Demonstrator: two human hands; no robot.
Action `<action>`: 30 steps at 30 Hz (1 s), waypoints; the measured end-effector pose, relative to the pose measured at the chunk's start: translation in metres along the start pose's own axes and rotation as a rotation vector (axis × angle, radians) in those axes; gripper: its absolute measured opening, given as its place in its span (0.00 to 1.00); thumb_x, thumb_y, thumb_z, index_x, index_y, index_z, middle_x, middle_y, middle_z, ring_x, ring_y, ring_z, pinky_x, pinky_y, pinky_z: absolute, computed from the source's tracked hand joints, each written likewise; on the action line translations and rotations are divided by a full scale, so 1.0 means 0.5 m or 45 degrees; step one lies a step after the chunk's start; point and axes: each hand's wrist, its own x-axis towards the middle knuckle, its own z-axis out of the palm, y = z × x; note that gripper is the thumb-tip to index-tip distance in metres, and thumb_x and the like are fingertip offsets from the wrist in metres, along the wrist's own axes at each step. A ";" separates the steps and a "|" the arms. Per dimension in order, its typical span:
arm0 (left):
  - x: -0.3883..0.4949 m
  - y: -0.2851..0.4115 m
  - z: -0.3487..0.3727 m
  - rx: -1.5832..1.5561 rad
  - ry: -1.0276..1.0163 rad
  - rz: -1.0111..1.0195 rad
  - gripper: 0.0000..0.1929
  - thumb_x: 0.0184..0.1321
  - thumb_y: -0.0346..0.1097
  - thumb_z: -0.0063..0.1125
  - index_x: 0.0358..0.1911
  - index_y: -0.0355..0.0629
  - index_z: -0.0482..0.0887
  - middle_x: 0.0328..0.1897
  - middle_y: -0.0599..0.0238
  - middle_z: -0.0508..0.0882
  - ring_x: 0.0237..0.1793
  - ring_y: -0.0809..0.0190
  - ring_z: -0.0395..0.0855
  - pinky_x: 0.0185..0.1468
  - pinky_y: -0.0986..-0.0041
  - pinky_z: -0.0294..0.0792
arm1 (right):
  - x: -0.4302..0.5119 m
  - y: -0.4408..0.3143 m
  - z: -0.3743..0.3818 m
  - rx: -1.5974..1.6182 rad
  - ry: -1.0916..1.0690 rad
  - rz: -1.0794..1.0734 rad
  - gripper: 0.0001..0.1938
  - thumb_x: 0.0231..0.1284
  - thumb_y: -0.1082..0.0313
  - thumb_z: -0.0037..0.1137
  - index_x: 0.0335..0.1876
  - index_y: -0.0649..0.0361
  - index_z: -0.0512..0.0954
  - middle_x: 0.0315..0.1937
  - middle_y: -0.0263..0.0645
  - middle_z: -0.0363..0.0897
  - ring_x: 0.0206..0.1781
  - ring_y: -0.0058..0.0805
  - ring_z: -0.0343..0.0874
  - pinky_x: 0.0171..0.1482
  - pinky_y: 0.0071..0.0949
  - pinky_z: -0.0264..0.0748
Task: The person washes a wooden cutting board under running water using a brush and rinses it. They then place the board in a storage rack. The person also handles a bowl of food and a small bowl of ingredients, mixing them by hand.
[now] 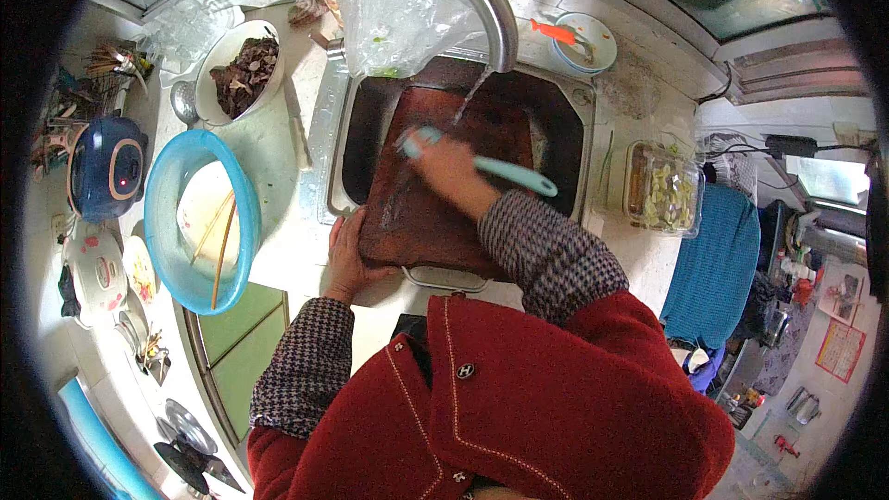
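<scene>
A dark brown wooden cutting board [444, 229] slants across the kitchen sink [567, 94], its near end over the counter edge. With my left hand [354, 253] I grip the board's lower left edge. My right hand [444, 165] is closed around a light blue scrubbing brush [514, 173], pressed near the upper left of the board; its bristles are blurred and partly hidden. From the steel faucet [501, 28] a thin stream of water [471, 98] falls onto the board's upper part.
Left of the sink are a knife [297, 125], a white bowl of dark fungus-like pieces [244, 76] and a blue basin [156, 236] with chopsticks. Clear plastic bags [410, 7] hang behind the faucet. On the right stand a small bowl [604, 48] and a plastic box of cut vegetables [665, 191].
</scene>
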 end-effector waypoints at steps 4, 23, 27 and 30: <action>0.000 0.001 0.000 0.010 0.010 0.003 0.59 0.23 0.56 0.76 0.64 0.43 0.56 0.63 0.54 0.68 0.63 0.51 0.65 0.70 0.55 0.47 | -0.076 0.072 -0.061 0.111 -0.150 0.045 0.27 0.58 0.46 0.49 0.64 0.40 0.64 0.33 0.46 0.79 0.31 0.43 0.80 0.31 0.42 0.75; -0.003 0.006 0.009 0.028 0.117 0.022 0.56 0.25 0.55 0.75 0.64 0.44 0.58 0.61 0.56 0.70 0.61 0.52 0.67 0.70 0.56 0.47 | -0.205 -0.016 -0.111 -0.156 -0.128 0.059 0.25 0.59 0.45 0.48 0.59 0.47 0.68 0.29 0.46 0.78 0.28 0.41 0.80 0.27 0.43 0.75; -0.003 0.002 0.011 0.008 0.111 0.026 0.57 0.23 0.56 0.76 0.63 0.44 0.58 0.60 0.56 0.71 0.61 0.53 0.68 0.70 0.57 0.47 | -0.223 -0.072 -0.100 0.139 -0.003 -0.198 0.25 0.59 0.46 0.48 0.62 0.40 0.65 0.30 0.47 0.78 0.29 0.42 0.80 0.28 0.42 0.75; -0.003 -0.001 0.010 0.001 0.065 -0.040 0.57 0.22 0.56 0.76 0.63 0.44 0.59 0.60 0.56 0.71 0.61 0.53 0.68 0.70 0.57 0.47 | -0.151 0.059 -0.085 0.104 -0.062 0.289 0.28 0.57 0.47 0.50 0.63 0.45 0.64 0.36 0.45 0.80 0.37 0.43 0.81 0.36 0.43 0.75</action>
